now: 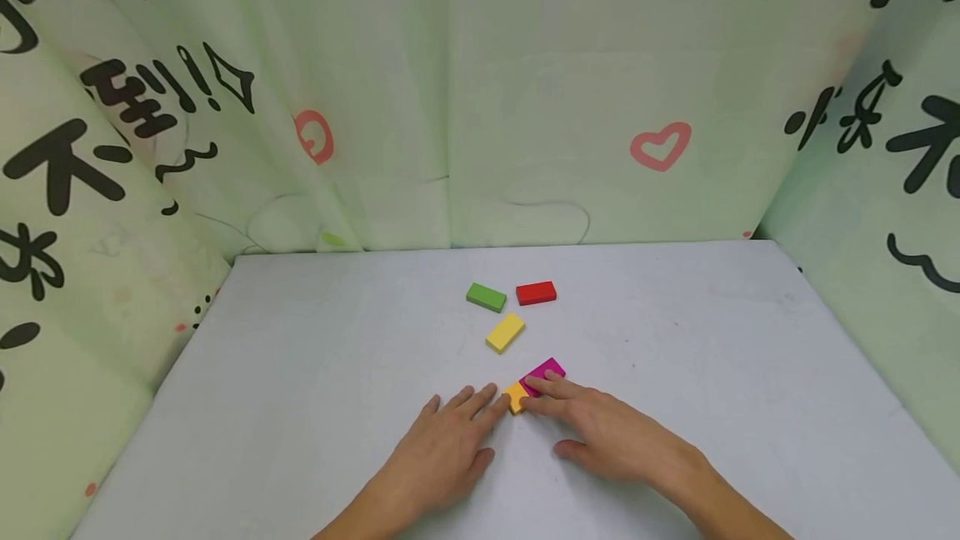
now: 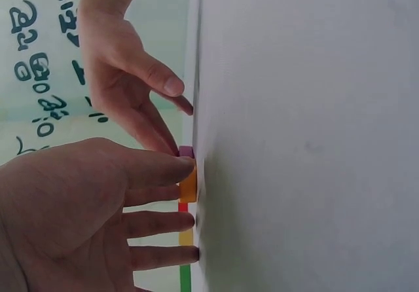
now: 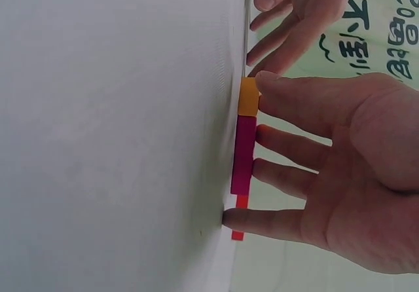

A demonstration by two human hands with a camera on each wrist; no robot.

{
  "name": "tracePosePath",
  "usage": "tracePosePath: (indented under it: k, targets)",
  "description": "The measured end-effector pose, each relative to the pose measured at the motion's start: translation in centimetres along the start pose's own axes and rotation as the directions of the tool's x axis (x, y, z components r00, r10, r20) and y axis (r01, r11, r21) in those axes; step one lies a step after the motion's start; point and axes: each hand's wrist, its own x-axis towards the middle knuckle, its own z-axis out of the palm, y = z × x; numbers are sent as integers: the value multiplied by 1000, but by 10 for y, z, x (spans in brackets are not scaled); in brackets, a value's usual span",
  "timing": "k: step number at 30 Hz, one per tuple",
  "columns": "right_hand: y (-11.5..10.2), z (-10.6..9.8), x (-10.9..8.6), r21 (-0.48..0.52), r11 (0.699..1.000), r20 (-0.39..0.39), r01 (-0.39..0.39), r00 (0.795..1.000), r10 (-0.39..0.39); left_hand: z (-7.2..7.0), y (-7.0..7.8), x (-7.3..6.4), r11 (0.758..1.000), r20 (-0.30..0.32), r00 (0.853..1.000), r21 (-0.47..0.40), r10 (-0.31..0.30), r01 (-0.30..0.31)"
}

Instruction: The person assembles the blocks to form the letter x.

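Note:
An orange block (image 1: 514, 397) lies on the white table, its end against a magenta block (image 1: 552, 367). My left hand (image 1: 447, 450) is at the orange block's left side, fingers spread and fairly straight, index fingertip right at its edge. From the right, my right hand (image 1: 615, 433) reaches over both blocks. Its index fingertip is at the orange block (image 3: 248, 97), and the middle and ring fingertips lie along the magenta block (image 3: 243, 154). In the right wrist view its little finger extends down to the table surface. Both thumbs are held away from the blocks.
Beyond the hands lie a yellow block (image 1: 506, 332), a green block (image 1: 486, 297) and a red block (image 1: 536, 292), set apart from one another. Pale green curtains (image 1: 525, 90) with black lettering enclose the table (image 1: 322, 340) at the back and both sides.

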Motion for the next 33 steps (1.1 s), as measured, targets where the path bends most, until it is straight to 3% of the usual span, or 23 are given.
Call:
tracePosePath:
  k: [12, 25, 33]
  targets:
    - [-2, 2, 1, -6, 1000, -4, -7, 1000, 7, -4, -5, 4, 1000, 46, 999, -15, -16, 16]
    - [1, 2, 2, -16, 1000, -11, 3, 1000, -3, -27, -36, 38, 996, -110, 994, 86, 25, -15]
    - [1, 1, 1, 2, 1000, -8, -3, 1000, 3, -28, -49, 63, 1000, -128, 992, 22, 9, -6]
